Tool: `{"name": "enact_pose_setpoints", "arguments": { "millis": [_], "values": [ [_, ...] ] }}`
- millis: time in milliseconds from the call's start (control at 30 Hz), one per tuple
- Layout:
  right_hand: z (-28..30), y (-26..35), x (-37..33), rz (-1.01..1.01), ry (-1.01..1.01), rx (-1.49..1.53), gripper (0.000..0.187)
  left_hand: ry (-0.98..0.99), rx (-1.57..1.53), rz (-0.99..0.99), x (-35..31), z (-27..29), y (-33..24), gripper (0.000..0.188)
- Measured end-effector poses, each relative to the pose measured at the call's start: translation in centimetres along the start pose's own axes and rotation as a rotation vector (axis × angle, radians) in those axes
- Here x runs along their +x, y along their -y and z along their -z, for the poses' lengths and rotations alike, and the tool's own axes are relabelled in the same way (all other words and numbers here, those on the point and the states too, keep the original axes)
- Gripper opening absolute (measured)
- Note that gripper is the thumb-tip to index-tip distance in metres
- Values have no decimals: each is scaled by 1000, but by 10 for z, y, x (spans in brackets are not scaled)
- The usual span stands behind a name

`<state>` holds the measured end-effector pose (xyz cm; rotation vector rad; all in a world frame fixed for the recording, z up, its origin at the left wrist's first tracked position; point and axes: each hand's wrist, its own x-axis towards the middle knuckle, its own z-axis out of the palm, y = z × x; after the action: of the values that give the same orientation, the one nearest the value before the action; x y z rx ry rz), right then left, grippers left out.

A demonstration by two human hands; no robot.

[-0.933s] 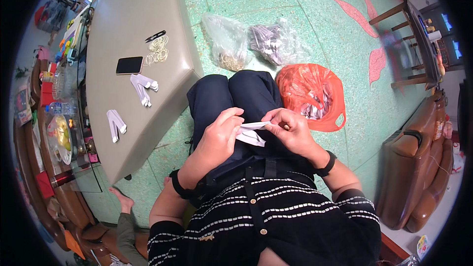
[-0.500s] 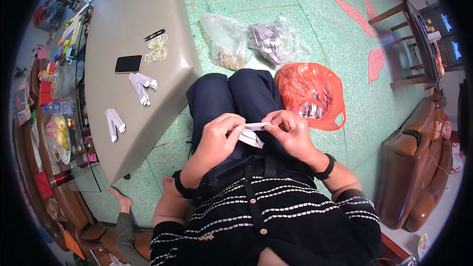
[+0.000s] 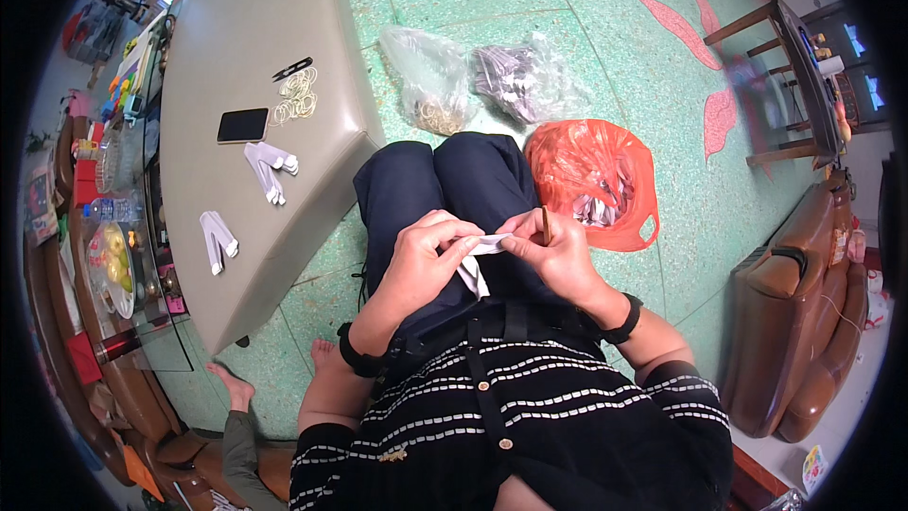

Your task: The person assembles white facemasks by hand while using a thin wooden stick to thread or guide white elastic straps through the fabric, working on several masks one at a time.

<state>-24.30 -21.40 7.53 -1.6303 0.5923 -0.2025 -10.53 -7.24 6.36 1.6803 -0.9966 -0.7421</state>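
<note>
Over my lap, a white fabric strip [image 3: 473, 276] is stretched between my two hands, its loose end hanging down. My left hand [image 3: 430, 260] pinches one end between thumb and fingers. On the other end, my right hand [image 3: 553, 254] has its thumb and fingertips closed; a thin brown stick [image 3: 545, 220] also pokes up from among its fingers. Folded white strips [image 3: 270, 168] lie on the grey padded bench [image 3: 213, 28] to the left, and another folded white strip [image 3: 218, 238] lies nearer me.
The bench also bears black thread snips [image 3: 292, 68], cream rubber bands [image 3: 296, 99] and a phone [image 3: 242, 126]. Beyond my knees sit a clear bag of rubber bands [image 3: 426, 71], a clear bag of striped pieces [image 3: 511, 80] and a red plastic bag [image 3: 577, 156]. A brown armchair [image 3: 785, 312] stands right.
The strip's hanging end has swung left and lower. My right hand has turned, so the brown stick now points more upright. Both hands stay close together.
</note>
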Motion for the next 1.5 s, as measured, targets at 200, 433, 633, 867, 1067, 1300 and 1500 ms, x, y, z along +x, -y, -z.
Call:
{"name": "enact_pose_setpoints", "arguments": {
  "millis": [200,433,633,867,1067,1300,1500],
  "values": [
    [-3,-3,1,-15,9,120,16,32,-58,40,3,-3,1,7],
    [1,-10,6,-157,86,194,14,44,-92,54,5,-4,2,6],
    [7,-6,9,11,229,-251,14,50,41,-28,9,-8,4,5],
    [9,-10,3,282,179,-431,9,300,-113,140,21,7,11,8],
    [18,-8,8,206,475,-347,10,455,-55,7,33,13,10,9],
    [14,-5,10,195,474,-219,13,565,-133,192,39,16,13,19],
    [15,-13,15,-27,146,-63,18,86,-591,341,34,11,20,23]
  ]
}}
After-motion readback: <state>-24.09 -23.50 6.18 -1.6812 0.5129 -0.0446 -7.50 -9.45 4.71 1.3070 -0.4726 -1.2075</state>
